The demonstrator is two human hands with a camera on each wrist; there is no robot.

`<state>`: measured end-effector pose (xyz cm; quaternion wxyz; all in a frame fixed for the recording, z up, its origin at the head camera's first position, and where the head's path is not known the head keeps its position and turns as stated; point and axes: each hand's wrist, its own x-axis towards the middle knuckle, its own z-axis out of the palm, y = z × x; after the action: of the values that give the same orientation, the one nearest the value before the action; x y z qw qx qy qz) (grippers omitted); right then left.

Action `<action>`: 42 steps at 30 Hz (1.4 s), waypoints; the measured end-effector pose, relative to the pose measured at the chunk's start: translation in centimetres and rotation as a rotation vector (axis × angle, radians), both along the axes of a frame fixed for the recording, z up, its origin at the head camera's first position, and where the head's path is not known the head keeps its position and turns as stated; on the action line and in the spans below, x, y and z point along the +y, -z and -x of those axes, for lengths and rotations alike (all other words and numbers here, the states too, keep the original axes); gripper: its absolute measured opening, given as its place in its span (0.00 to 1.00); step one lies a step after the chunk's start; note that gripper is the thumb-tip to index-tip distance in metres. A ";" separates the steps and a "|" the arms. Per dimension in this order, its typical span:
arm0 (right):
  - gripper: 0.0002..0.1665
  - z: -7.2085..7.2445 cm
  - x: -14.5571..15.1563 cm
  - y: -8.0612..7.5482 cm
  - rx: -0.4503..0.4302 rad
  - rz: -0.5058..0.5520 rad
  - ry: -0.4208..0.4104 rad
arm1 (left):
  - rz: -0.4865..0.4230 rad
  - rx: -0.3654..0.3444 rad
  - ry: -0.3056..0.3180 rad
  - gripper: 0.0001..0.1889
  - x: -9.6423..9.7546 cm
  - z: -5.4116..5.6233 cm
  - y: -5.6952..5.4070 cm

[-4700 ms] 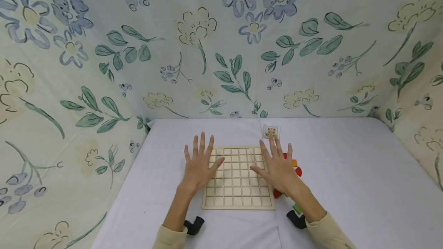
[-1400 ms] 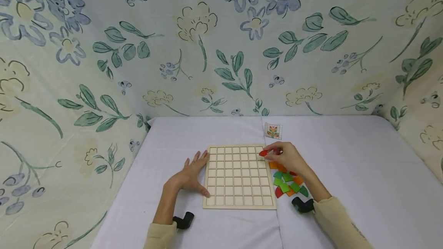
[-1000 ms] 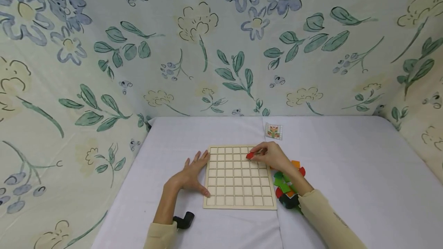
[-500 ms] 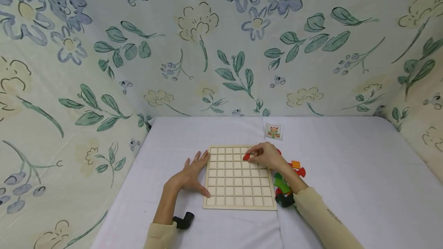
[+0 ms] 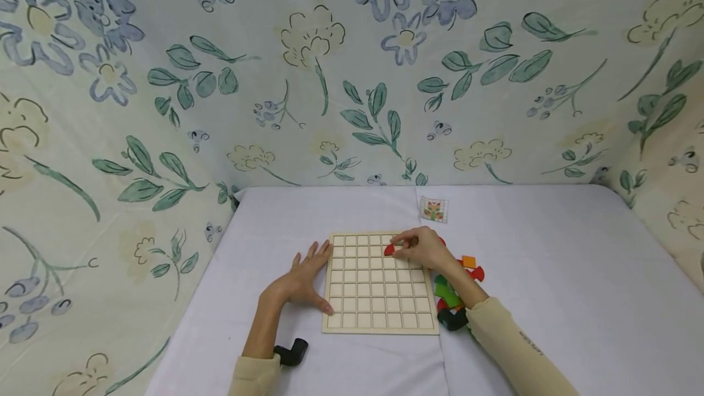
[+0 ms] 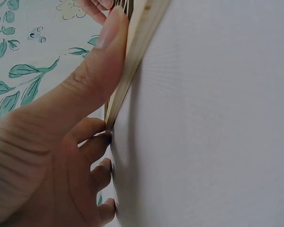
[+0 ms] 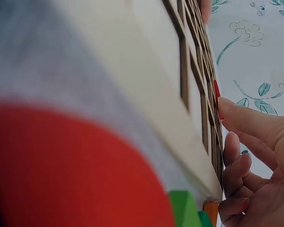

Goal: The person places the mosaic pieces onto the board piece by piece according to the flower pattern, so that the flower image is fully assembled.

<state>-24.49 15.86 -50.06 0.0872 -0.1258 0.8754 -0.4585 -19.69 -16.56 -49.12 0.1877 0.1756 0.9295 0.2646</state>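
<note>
A square wooden grid board (image 5: 379, 290) lies on the white-covered table. My left hand (image 5: 299, 283) rests along its left edge, fingers spread and fairly straight; in the left wrist view the thumb (image 6: 92, 71) lies on the board's rim. Over the upper middle cells, my right hand (image 5: 426, 248) pinches a small red piece with a rounded edge (image 5: 389, 250) between thumb and fingers. The right wrist view shows that red piece (image 7: 218, 98) right at the grid's surface, beside the thumb tip.
A loose pile of green pieces (image 5: 448, 292), orange pieces (image 5: 469, 261) and red pieces (image 5: 478, 274) lies right of the board, partly hidden by the right forearm. A small pattern card (image 5: 434, 209) lies behind the board. A floral cloth hangs behind the table.
Both hands hovered spread over the board at first. The left then settled on its left edge; the right took a red piece and moved left over the grid, staying nearly still this last half second.
</note>
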 end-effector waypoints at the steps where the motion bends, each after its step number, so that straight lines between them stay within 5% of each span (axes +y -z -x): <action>1: 0.14 0.0 0.0 0.0 -0.003 0.002 -0.001 | -0.002 0.004 0.000 0.76 0.0 0.0 0.0; 28: 0.13 0.1 -0.2 0.3 0.027 -0.026 -0.011 | -0.008 0.006 0.004 0.75 -0.1 -0.1 0.0; 42: 0.14 -0.5 0.8 -0.8 0.003 -0.006 0.010 | 0.000 0.006 0.013 0.75 -0.3 0.0 0.2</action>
<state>-23.95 16.68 -49.30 0.0841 -0.1219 0.8776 -0.4559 -19.69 -16.89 -49.32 0.1864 0.1824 0.9290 0.2627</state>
